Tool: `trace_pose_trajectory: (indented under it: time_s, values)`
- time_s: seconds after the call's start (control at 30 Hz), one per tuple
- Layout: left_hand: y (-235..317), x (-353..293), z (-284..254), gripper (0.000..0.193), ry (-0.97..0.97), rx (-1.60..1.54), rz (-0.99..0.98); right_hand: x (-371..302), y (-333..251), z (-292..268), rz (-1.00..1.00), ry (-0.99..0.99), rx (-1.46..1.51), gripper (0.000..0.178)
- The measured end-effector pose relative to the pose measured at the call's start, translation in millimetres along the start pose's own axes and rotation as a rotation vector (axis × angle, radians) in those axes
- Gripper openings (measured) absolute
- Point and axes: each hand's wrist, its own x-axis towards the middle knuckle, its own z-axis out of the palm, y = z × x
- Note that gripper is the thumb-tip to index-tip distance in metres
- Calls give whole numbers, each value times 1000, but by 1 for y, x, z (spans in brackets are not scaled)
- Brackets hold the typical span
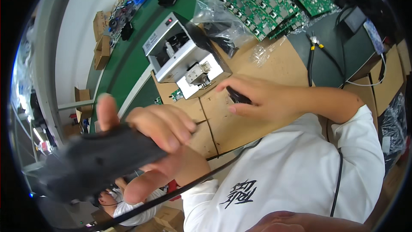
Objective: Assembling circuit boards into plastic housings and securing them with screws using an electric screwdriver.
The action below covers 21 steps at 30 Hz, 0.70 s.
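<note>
Close to the camera, my left hand is closed round a black oblong object. That object is smeared by motion, so its kind does not show. My right hand, over the cardboard sheet, pinches a small black piece between thumb and fingers; most of it is hidden. Just beyond the right hand stands a grey metal benchtop machine with an open top, a small red display and a metal block on its front. Small green circuit boards lie at its near left corner.
Panels of green circuit boards lie at the back, beside clear plastic wrap. Yellow-and-black cutters and a black adapter are at the right. A black cable crosses my front. Another person sits at lower left.
</note>
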Motion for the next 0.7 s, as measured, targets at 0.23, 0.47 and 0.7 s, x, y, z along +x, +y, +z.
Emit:
trace_pose_trajectory:
  time_s: [0.23,0.47,0.7]
  values:
    - [-2,-103,-8,58,844,575,-274,1,-85,-23,36,78,-530,56]
    - [-9,-121,52,28,724,50,-694,13,-104,2,-186,-42,-416,55]
    - [13,-124,35,30,774,-268,-781,23,-89,15,-153,-135,-296,54]
